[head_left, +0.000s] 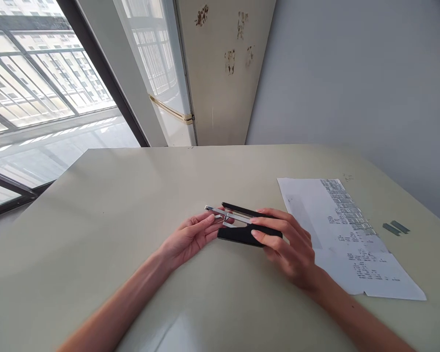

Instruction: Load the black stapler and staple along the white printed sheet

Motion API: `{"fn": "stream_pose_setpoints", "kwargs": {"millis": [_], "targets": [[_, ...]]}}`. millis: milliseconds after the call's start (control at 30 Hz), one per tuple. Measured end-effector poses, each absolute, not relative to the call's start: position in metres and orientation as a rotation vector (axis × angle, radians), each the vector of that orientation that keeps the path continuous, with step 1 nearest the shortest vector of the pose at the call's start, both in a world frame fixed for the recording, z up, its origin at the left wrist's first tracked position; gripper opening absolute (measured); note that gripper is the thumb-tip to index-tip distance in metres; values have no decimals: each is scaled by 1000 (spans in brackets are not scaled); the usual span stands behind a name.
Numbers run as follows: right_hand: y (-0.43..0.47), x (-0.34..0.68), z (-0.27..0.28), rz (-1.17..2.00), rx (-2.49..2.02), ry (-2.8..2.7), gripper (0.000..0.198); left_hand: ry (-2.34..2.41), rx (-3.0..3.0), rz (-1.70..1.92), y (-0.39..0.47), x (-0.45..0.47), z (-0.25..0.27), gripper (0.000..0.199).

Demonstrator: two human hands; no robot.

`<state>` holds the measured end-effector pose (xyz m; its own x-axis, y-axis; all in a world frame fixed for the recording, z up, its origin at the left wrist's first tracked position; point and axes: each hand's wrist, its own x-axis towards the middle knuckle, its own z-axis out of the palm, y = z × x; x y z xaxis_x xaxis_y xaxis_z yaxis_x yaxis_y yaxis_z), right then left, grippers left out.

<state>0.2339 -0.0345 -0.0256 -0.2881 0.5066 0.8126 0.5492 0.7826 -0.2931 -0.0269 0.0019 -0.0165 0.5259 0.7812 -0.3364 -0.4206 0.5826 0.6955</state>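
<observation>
A black stapler [238, 236] is held over the table in my right hand [288, 244], whose thumb and fingers wrap round its hinge end. Its black top cover [238, 209] is swung up, and the silver metal magazine [230, 215] shows between cover and base. At the front end, my left hand [196, 234] lies palm up, with thumb and forefinger pinching a small silver strip [217, 216] beside the magazine. The other left fingers reach behind the stapler and are partly hidden.
Right of my hands lie printed white sheets [300, 195] with rows of staple strips [346, 203] along the upper right edge. Two grey strips [391, 229] rest farther right on the pale table [95, 205]. Beyond stand a fridge [220, 107], a wall and a window.
</observation>
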Motion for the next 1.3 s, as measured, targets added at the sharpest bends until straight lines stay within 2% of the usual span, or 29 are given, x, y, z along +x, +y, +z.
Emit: {"fn": "stream_pose_setpoints", "kwargs": {"millis": [233, 367, 467, 533, 633, 767, 1000, 1300], "targets": [[-31, 235, -26, 129, -949, -1721, 34, 762, 525, 838, 5, -26, -13, 25], [-29, 233, -29, 447, -1112, -1523, 20, 838, 539, 830, 4, -28, -6, 9], [-27, 233, -31, 710, -1195, -1392, 17, 871, 614, 810, -3, -28, -1, 13], [-26, 232, -33, 824, -1223, -1325, 19, 1013, 794, 812, -9, -26, 3, 19], [-25, 231, -34, 898, -1248, -1253, 25, 1275, 1150, 828, -18, -21, 6, 43], [-24, 230, -34, 937, -1252, -1200, 30, 1316, 1432, 924, -25, -15, 6, 59], [-27, 227, -32, 1013, -1245, -1149, 32, 1117, 1533, 815, -30, -14, -4, 63], [-27, 226, -31, 1081, -1206, -1115, 33, 918, 1325, 639, -30, -16, -1, 77]]}}
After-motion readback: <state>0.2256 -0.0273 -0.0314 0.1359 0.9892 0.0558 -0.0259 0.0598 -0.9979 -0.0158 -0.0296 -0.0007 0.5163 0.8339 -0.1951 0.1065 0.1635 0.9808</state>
